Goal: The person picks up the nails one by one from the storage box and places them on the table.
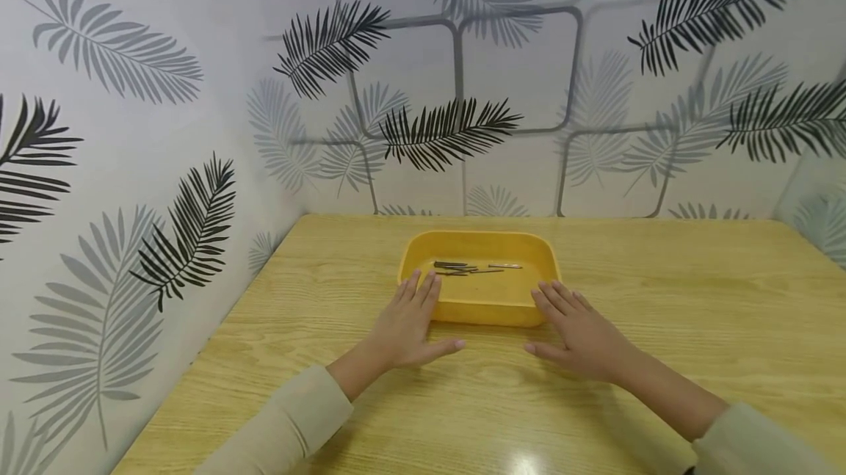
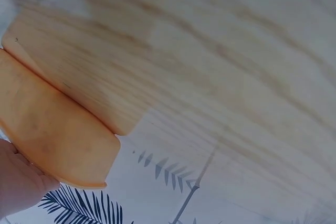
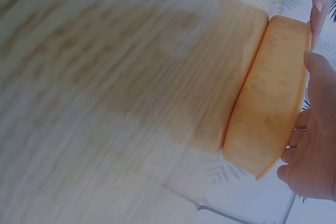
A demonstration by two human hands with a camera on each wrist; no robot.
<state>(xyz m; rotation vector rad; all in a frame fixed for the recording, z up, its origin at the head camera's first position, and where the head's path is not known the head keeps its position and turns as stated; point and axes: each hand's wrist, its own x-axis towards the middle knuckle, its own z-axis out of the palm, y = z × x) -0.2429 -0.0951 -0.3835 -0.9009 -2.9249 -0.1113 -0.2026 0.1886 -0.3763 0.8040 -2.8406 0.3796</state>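
Head view: tray [image 1: 489,315] sits between left hand [image 1: 410,328] and right hand [image 1: 581,332], nails [image 1: 452,266] just past the fingertips. I'd keep pressure even so nothing rolls. Fingers pretty straight, thumbs out, nothing gripped. Left wrist view: hand's against the tray. Right wrist view: same, thumb spread.
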